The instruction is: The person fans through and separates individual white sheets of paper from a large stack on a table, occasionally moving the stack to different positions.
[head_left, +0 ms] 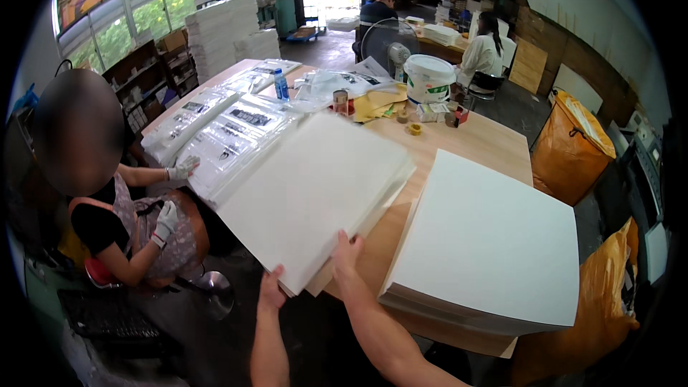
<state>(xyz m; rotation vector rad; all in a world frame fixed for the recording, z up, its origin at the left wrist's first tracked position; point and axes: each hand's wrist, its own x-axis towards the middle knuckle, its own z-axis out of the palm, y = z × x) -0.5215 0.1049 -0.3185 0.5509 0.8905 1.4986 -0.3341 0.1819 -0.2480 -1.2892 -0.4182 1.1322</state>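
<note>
A stack of large white sheets (308,193) lies aslant across the table's near edge, one corner jutting toward me. My left hand (271,289) pinches that near corner, thumb on top and fingers hidden underneath. On the right side of the same stack, my right hand (347,251) grips the edge with its fingers partly out of sight. I cannot tell how many sheets are between my fingers. To the right stands a thicker pile of white sheets (494,236), apart from both hands.
At the left sits a co-worker in gloves (166,223), one hand on clear plastic bags (236,129). A water bottle (281,84), white bucket (428,77), tape roll (414,129) and fan (390,46) are farther back. Orange sacks (571,147) stand right of the table (466,132).
</note>
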